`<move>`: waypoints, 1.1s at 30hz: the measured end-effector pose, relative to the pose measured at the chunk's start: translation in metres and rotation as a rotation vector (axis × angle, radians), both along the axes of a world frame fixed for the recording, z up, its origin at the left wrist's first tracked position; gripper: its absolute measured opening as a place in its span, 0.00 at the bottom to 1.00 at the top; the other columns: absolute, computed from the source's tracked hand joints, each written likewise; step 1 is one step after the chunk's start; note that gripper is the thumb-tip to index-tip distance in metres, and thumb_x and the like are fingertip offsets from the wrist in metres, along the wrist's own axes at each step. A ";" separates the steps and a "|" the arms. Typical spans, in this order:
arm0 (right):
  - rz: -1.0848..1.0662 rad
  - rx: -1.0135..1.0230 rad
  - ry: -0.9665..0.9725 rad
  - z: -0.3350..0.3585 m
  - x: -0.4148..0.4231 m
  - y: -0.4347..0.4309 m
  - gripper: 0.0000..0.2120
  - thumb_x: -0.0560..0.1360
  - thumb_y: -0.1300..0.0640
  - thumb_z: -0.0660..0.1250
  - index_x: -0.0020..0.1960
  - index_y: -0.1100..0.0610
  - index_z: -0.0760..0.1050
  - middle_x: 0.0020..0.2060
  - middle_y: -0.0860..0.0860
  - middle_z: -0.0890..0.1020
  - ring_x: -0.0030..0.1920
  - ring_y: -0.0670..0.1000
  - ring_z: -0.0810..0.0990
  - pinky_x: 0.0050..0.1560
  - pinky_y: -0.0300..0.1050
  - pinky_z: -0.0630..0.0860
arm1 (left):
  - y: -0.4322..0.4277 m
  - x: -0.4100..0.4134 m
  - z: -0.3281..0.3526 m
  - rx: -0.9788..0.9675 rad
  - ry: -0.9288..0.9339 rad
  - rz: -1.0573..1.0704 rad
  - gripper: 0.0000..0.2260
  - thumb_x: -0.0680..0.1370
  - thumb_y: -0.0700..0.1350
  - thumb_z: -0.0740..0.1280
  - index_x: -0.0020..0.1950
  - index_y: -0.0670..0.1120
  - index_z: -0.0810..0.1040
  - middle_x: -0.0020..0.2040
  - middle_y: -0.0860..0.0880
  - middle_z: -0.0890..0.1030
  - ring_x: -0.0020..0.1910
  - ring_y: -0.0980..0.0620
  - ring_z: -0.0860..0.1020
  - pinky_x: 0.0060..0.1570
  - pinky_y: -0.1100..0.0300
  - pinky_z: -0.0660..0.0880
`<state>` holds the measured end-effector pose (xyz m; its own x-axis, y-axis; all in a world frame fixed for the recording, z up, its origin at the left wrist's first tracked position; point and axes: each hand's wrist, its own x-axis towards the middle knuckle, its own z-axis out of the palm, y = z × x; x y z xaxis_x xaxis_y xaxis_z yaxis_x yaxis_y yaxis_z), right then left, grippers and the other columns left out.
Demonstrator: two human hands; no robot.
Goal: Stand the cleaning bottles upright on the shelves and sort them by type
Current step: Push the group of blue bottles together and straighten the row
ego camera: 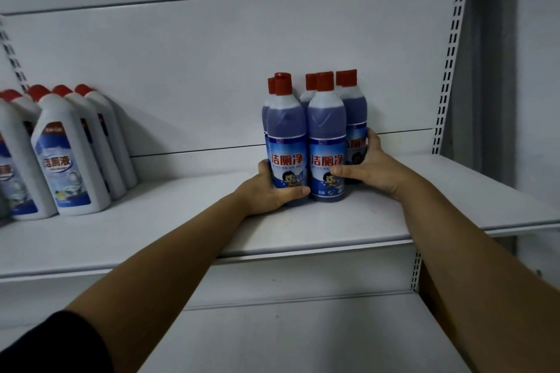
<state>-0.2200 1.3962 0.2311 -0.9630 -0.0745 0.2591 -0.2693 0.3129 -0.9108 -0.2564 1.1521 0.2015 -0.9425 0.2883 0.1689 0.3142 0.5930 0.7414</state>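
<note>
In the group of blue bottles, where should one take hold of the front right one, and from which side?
I would grip the front right blue bottle at its tapered shoulder under the red cap, from the front and above. It stands upright, packed against the front left blue bottle and others behind, so its lower sides are closed; gaps for fingers open only near the neck.

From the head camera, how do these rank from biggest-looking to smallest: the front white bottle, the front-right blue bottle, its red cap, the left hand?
1. front white bottle, though the lens edge may stretch it.
2. front-right blue bottle.
3. left hand.
4. red cap.
</note>
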 end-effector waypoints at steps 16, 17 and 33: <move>0.034 -0.014 -0.004 0.001 0.001 0.001 0.68 0.48 0.43 0.81 0.78 0.47 0.44 0.71 0.53 0.70 0.67 0.54 0.72 0.69 0.61 0.69 | -0.006 -0.005 0.008 0.079 -0.030 -0.095 0.53 0.58 0.66 0.79 0.74 0.50 0.57 0.66 0.52 0.74 0.63 0.54 0.77 0.63 0.53 0.77; 0.034 -0.012 -0.002 0.002 0.001 0.001 0.68 0.49 0.43 0.81 0.78 0.47 0.44 0.71 0.53 0.70 0.68 0.54 0.72 0.69 0.61 0.69 | -0.006 -0.006 0.010 0.098 -0.041 -0.111 0.51 0.60 0.63 0.79 0.75 0.50 0.57 0.66 0.51 0.75 0.63 0.55 0.77 0.61 0.55 0.77; 0.010 0.003 0.026 0.001 -0.005 0.005 0.68 0.48 0.43 0.81 0.78 0.49 0.46 0.67 0.49 0.72 0.64 0.51 0.74 0.68 0.57 0.71 | -0.002 -0.004 0.013 0.088 -0.069 -0.222 0.47 0.63 0.62 0.74 0.76 0.52 0.58 0.68 0.53 0.74 0.64 0.58 0.75 0.63 0.60 0.74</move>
